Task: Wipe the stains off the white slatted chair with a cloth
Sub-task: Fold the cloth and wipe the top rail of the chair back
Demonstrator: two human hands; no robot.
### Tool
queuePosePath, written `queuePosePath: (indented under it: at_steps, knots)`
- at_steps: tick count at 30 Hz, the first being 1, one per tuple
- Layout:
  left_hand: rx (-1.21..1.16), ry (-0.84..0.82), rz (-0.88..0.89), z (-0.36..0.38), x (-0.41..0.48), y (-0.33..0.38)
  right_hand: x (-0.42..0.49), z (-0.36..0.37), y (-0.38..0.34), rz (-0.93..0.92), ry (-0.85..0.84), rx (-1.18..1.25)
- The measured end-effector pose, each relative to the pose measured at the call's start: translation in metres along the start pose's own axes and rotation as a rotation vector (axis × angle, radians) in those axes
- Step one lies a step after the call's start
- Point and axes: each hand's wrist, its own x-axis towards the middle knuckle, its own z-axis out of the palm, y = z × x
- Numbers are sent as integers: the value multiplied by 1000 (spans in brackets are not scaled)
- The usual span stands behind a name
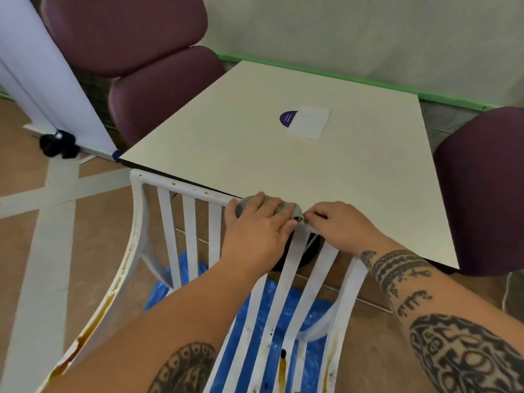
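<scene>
The white slatted chair [167, 228] lies tilted toward me, its top rail against the table edge. Brown stains run down its left side rail and spot the lower slats. A grey cloth [286, 207] sits bunched on the top rail. My left hand [256, 226] lies over the cloth, fingers spread on it, pressing it to the rail. My right hand [337, 224] is just right of it, fingertips pinching the cloth's right end at the rail. Much of the cloth is hidden under my left hand.
A cream table [283, 154] stands right behind the chair, with a white paper [309, 123] and a purple sticker [287, 119] on it. Purple padded chairs [147, 66] flank the table. Blue plastic sheet [286, 307] covers the floor under the slats.
</scene>
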Motion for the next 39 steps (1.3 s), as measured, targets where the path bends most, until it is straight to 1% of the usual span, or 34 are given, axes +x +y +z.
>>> queuePosePath:
  at_steps: [2,5,6,8,12,14,16,18,21,25,29,32,35,39]
  knots:
    - [49,-33,-5,2,4,-1,-1,8,3,12,27,-32]
    - [60,-3,-13,1,12,-10,-5,16,4,17,103,-109]
    - [52,-18,-29,-2,14,-14,-5,17,4,25,111,-121]
    - [36,-38,-64,-6,16,-26,-6,17,0,50,108,-142]
    - [-56,22,-153,-13,16,-60,2,22,-20,145,81,-345]
    - [-54,43,-197,-16,18,-81,8,29,-40,102,43,-400]
    - [-34,60,-209,-18,20,-100,15,37,-58,34,8,-383]
    - [-26,66,-215,-24,22,-113,22,43,-66,14,5,-355]
    - [-11,21,-277,-39,25,-119,25,42,-64,51,-36,-298]
    - [-50,24,-358,-46,26,-112,27,34,-67,90,-91,-195]
    - [-34,-33,-269,-41,22,-87,31,34,-67,101,-93,-162]
    - [-45,-38,-205,-35,18,-74,32,35,-68,105,-72,-175]
    - [18,-85,-135,-36,20,-86,31,36,-65,109,-73,-212]
    - [39,-96,-179,-50,23,-121,32,37,-65,126,-74,-213]
